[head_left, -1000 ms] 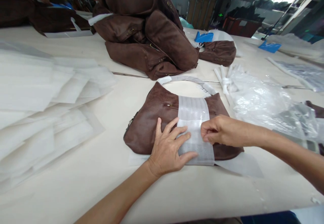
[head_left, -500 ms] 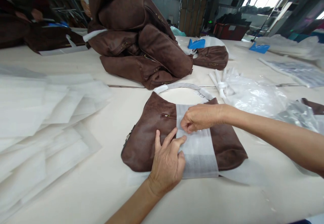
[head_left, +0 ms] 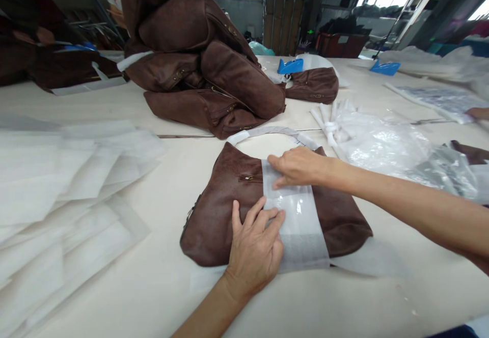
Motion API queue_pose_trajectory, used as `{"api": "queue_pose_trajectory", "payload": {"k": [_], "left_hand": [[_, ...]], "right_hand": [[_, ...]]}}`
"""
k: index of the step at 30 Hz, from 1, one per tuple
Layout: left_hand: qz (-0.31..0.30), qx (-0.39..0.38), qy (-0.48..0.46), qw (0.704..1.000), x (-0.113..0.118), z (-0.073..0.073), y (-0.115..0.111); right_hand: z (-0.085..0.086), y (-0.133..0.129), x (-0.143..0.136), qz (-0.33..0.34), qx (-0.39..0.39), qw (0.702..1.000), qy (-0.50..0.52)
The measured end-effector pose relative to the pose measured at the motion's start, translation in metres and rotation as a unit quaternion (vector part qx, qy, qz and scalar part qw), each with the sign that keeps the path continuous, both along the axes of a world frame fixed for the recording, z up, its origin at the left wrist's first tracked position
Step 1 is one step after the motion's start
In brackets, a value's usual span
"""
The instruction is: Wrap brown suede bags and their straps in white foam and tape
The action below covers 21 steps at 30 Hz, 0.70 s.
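A brown leather bag lies flat on the white table, its wrapped handle pointing away from me. Around its middle runs a translucent white paper band. My left hand rests on the bag and the band's left edge, fingers spread. On the upper part of the band is my right hand, its index finger and thumb apart and the other fingers curled under; nothing shows in it. Another white sheet sticks out from beneath the bag at the lower right.
Several brown bags are piled behind. White sheets spread over the left side. Clear plastic bags lie at right, near blue tape dispensers. A person's hands show at far left, another hand at the right edge.
My right hand has moved up the band, and its index finger and thumb have opened from a closed fist. My left hand stays on the bag. Another person's hand has appeared at the right edge.
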State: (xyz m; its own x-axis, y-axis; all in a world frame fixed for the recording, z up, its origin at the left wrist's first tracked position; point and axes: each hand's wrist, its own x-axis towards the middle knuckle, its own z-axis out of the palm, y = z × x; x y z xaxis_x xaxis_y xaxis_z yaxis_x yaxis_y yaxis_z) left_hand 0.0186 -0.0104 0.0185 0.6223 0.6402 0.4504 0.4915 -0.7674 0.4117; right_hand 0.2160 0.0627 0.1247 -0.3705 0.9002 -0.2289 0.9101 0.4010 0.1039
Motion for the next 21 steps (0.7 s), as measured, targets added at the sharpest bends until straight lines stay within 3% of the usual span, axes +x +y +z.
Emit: {"api": "queue_pose_trajectory", "payload": {"k": [2, 5, 7, 9, 11, 13, 16, 18, 21], "left_hand": [[0.004, -0.006, 0.0, 1.0, 0.0, 0.001, 0.0], [0.007, -0.011, -0.008, 1.0, 0.001, -0.001, 0.0], [0.008, -0.006, -0.024, 1.0, 0.001, -0.004, 0.001], [0.002, -0.001, -0.042, 0.999, -0.002, -0.005, 0.004], [-0.012, 0.001, -0.036, 0.999, -0.006, -0.001, 0.007], [-0.021, 0.016, -0.009, 1.0, -0.011, 0.007, 0.009], [0.017, 0.09, 0.055, 0.994, -0.019, 0.015, 0.011], [0.037, 0.157, 0.103, 0.982, -0.022, 0.01, 0.012], [0.029, 0.208, 0.156, 0.965, -0.022, -0.01, 0.014]], "right_hand": [[0.0, -0.022, 0.007, -0.044, 0.104, 0.992, 0.048], [-0.023, -0.065, 0.006, 0.008, 0.201, 0.969, 0.143], [-0.051, -0.085, 0.002, 0.044, 0.191, 0.967, 0.162], [-0.077, -0.092, -0.001, 0.037, 0.153, 0.973, 0.169], [-0.089, -0.089, 0.0, 0.022, 0.116, 0.978, 0.172], [-0.085, -0.085, 0.003, 0.021, 0.082, 0.98, 0.182], [-0.071, -0.089, 0.004, 0.011, 0.07, 0.977, 0.2], [-0.068, -0.096, 0.002, -0.018, 0.103, 0.975, 0.198], [-0.073, -0.103, -0.004, -0.047, 0.105, 0.973, 0.2]]}}
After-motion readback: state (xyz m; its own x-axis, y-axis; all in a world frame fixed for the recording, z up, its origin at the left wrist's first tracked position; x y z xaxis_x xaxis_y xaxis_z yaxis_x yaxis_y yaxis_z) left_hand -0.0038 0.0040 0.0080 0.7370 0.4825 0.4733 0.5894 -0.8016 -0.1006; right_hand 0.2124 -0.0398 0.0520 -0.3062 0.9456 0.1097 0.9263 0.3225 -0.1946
